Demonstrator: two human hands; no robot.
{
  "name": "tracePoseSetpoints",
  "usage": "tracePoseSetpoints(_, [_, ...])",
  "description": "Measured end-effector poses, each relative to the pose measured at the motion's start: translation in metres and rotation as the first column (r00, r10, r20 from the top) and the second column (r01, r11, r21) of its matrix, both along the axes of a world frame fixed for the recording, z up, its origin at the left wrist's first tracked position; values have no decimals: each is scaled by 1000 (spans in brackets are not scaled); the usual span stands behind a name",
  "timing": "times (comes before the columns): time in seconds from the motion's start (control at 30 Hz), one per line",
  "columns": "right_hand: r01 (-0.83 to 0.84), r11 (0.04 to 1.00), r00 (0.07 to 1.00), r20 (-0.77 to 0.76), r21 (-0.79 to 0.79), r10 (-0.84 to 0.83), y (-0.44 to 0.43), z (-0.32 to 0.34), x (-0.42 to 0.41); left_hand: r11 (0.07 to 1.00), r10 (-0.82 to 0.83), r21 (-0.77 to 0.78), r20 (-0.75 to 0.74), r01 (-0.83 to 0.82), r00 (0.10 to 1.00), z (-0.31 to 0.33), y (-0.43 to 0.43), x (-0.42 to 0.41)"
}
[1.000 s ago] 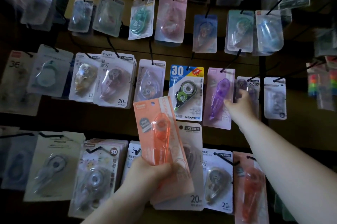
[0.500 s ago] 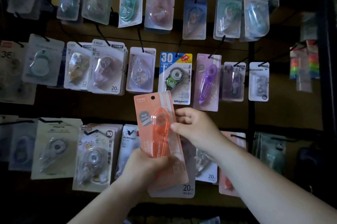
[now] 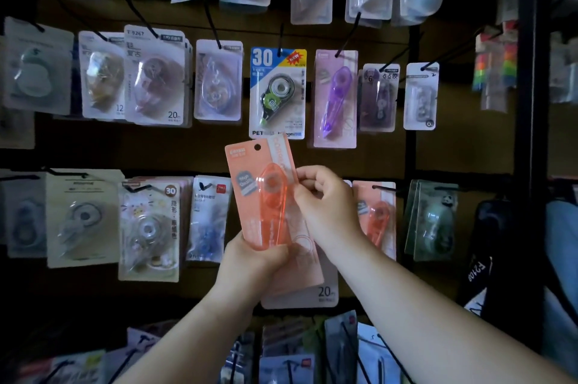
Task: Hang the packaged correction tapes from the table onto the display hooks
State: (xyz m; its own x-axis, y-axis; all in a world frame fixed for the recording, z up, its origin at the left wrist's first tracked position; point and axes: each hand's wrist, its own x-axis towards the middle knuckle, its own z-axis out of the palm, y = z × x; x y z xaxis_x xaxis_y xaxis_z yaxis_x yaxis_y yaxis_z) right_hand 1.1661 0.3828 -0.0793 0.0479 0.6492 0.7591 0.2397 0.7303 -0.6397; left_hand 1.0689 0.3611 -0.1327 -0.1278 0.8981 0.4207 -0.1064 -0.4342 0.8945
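Orange correction tape pack (image 3: 262, 196) upright, hang-hole topmost; left hand (image 3: 250, 261) grips its base; right hand (image 3: 325, 205) pinches its edge.

Rainbow sticky tabs (image 3: 494, 70) far right, black upright post (image 3: 531, 133), dark lettered bag (image 3: 484, 264) below

Two hands (image 3: 250, 261), two visible orange tapes (image 3: 271, 196)

Blue-and-white blister card (image 3: 277, 92) above the right hand (image 3: 325, 205) reads "30" and "NEW"; orange blister card (image 3: 247, 196) it pinches, "High Quality"; white card (image 3: 325, 293) below it, "20m"; white blister pack (image 3: 154, 77) upper-left, "T-9267".
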Motion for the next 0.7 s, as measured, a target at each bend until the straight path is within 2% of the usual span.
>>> tracePoseSetpoints(0.07, [-47,998,998,-39,-34,45,1,-5,4,999,-32,-24,-11,32,999,-3,0,2])
tracePoseSetpoints(0.17, [-48,997,984,-177,-66,36,6,-9,8,996,-69,-64,11,69,998,-8,3,5])
tracePoseSetpoints(0.33, [-48,982,898,-439,-183,-38,19,-10,24,992,-108,-72,-10,107,994,-22,8,10])
tracePoseSetpoints(0.43, [14,978,865,-488,-208,-116,23,-13,41,992,-115,-59,-47,113,992,-27,10,16])
tracePoseSetpoints(0.6, [27,975,827,-543,-221,-146,13,-15,82,990,-121,-74,-55,117,991,-33,10,26])
tracePoseSetpoints(0.7, [79,953,832,-507,-292,-224,7,-17,113,989,-122,-92,-67,115,990,-36,9,29])
